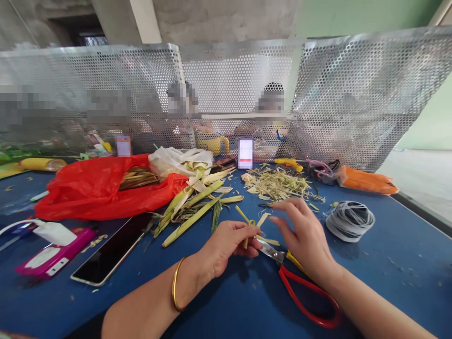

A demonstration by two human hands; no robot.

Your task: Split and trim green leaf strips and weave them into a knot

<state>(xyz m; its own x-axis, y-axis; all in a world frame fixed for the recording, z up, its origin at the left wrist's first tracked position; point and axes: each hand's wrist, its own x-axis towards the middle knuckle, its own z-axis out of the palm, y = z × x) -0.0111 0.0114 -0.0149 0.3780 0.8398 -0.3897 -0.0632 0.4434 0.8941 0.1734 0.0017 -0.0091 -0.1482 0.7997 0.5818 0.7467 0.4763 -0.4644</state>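
L hand (226, 241) w/ 1 strip loop (251, 222) nr 1 pr scissors (280, 255).

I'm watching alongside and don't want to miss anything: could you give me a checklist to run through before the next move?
1. Strip held: ok; the left hand pinches the leaf strip.
2. Right hand free: ok; thumb and fingers are apart, with nothing visible between them.
3. Scissors clear of fingers: not ok; the blades reach toward the left fingertips.
4. Scissors fully closed: cannot tell; hands hide parts.
5. More leaves nearby: ok; they lie beyond the left hand, beside the red bag.
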